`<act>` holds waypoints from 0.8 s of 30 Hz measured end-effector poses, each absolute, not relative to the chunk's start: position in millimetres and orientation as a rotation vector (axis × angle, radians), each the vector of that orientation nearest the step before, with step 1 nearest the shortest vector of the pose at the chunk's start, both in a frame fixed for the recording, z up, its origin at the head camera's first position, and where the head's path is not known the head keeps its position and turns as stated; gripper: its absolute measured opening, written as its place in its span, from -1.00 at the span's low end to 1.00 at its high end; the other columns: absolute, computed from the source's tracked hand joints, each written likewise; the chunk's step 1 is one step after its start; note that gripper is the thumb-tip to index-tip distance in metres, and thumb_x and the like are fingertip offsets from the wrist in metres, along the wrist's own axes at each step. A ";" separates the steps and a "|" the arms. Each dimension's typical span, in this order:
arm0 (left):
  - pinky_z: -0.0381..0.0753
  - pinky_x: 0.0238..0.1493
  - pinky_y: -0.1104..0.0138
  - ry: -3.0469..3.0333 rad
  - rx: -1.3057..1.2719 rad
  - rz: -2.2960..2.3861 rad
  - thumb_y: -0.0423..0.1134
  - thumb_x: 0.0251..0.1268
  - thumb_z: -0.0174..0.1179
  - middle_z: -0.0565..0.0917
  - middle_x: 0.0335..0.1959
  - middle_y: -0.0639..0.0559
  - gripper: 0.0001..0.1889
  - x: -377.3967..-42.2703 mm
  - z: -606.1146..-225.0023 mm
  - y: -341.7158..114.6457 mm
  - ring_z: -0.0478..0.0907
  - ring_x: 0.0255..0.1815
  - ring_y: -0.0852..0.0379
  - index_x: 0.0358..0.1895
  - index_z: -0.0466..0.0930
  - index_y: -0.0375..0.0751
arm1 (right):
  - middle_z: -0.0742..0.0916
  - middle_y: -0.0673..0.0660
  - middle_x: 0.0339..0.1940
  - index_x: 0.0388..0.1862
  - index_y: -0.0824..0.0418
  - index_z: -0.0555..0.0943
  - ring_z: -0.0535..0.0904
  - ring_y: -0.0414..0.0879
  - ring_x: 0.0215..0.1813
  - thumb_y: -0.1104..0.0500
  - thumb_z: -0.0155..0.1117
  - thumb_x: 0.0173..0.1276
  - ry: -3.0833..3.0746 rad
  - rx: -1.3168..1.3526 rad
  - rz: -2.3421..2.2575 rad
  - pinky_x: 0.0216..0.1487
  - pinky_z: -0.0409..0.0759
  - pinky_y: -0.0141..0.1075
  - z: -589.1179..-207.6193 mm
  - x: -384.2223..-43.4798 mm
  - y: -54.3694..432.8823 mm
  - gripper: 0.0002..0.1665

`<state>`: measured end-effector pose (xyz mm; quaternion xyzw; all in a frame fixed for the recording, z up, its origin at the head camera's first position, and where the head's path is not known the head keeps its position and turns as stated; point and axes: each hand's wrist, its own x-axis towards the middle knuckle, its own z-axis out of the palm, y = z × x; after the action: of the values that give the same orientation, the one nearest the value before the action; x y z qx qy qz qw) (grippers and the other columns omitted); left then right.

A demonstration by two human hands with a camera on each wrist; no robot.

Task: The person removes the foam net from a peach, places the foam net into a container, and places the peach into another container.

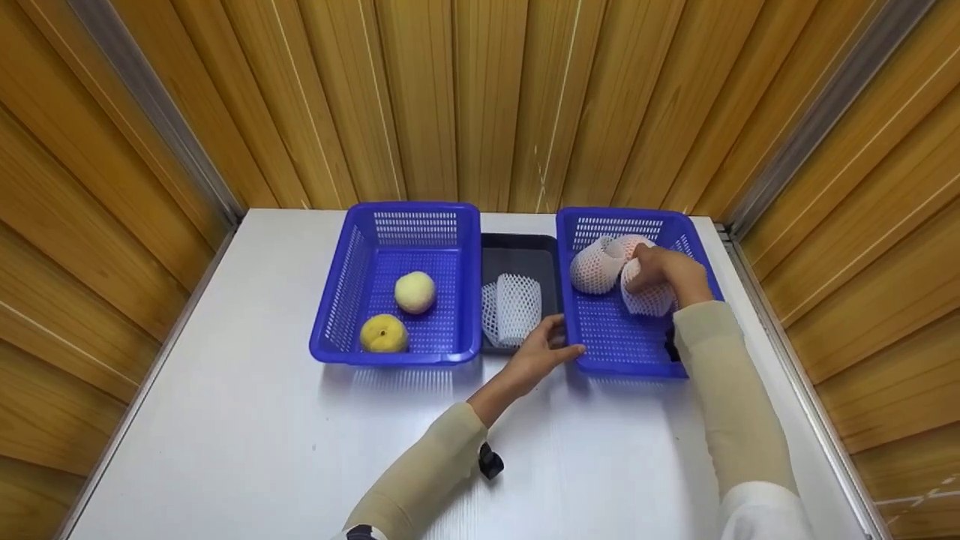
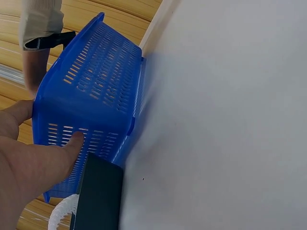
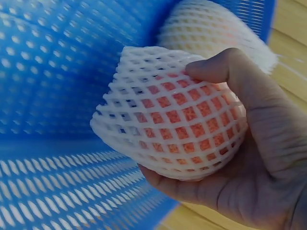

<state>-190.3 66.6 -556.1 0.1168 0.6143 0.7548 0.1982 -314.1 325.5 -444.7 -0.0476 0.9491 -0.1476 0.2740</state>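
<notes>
My right hand is inside the right blue basket, holding a round reddish fruit in a white foam net. The thumb lies across the top of the net and fingers curl underneath; the net's loose end points away from the palm. Beside it in the basket are another netted fruit and a pinkish netted one partly behind the hand. At the basket's front left corner, my left hand grips the rim, with one digit over the edge and another against the outer wall.
A left blue basket contains a pale yellow fruit and a deeper yellow fruit. Between the baskets, a black tray bears white foam nets. Wood-patterned walls enclose the white table at the back and sides.
</notes>
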 end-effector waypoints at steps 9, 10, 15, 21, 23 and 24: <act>0.60 0.25 0.25 1.697 0.282 2.118 -0.41 0.32 0.33 0.54 0.27 -0.30 -0.34 -187.8 -555.0 66.2 0.56 0.27 -0.07 0.44 0.29 -0.42 | 0.23 0.65 0.44 0.48 0.54 0.09 0.13 0.57 0.46 -0.02 0.41 0.27 2.811 -0.153 -0.417 0.43 0.17 0.40 -416.0 -303.3 324.7 0.07; 0.60 0.25 0.24 1.690 0.282 2.121 -0.41 0.32 0.33 0.53 0.28 -0.32 -0.34 -187.6 -555.2 66.4 0.56 0.27 -0.08 0.44 0.29 -0.43 | 0.21 0.65 0.45 0.49 0.53 0.08 0.11 0.59 0.45 -0.03 0.41 0.27 2.830 -0.143 -0.420 0.42 0.16 0.43 -414.7 -301.0 323.5 0.09; 0.61 0.24 0.24 1.697 0.280 2.125 -0.39 0.33 0.33 0.55 0.24 -0.30 -0.36 -186.3 -557.4 67.6 0.57 0.24 -0.04 0.42 0.31 -0.44 | 0.28 0.58 0.39 0.47 0.46 0.14 0.17 0.62 0.39 -0.04 0.42 0.26 2.919 -0.113 -0.506 0.32 0.27 0.47 -412.8 -288.3 315.1 0.03; 0.62 0.22 0.26 1.715 0.263 2.132 -0.39 0.32 0.34 0.60 0.18 -0.21 -0.37 -185.3 -557.6 68.2 0.59 0.22 -0.03 0.41 0.33 -0.44 | 0.36 0.51 0.29 0.40 0.42 0.23 0.31 0.52 0.23 0.01 0.42 0.18 3.008 -0.129 -0.595 0.15 0.44 0.36 -410.2 -271.9 300.1 -0.05; 0.62 0.22 0.26 1.709 0.266 2.133 -0.39 0.32 0.34 0.59 0.20 -0.24 -0.36 -185.4 -557.0 68.0 0.58 0.24 -0.05 0.42 0.32 -0.44 | 0.39 0.50 0.25 0.36 0.43 0.26 0.34 0.46 0.17 0.03 0.42 0.15 3.040 -0.175 -0.596 0.14 0.42 0.33 -410.0 -267.4 295.1 -0.08; 0.62 0.22 0.25 1.703 0.273 2.136 -0.39 0.33 0.33 0.58 0.21 -0.27 -0.36 -185.6 -556.8 67.9 0.57 0.25 -0.07 0.42 0.31 -0.45 | 0.40 0.50 0.23 0.35 0.43 0.27 0.35 0.44 0.16 0.04 0.42 0.15 3.055 -0.201 -0.588 0.15 0.40 0.32 -410.4 -265.6 293.0 -0.10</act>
<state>-185.6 67.9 -556.8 0.0975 0.6083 0.7628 0.1968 -265.6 293.0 -410.4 -0.0645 0.9799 -0.1886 0.0121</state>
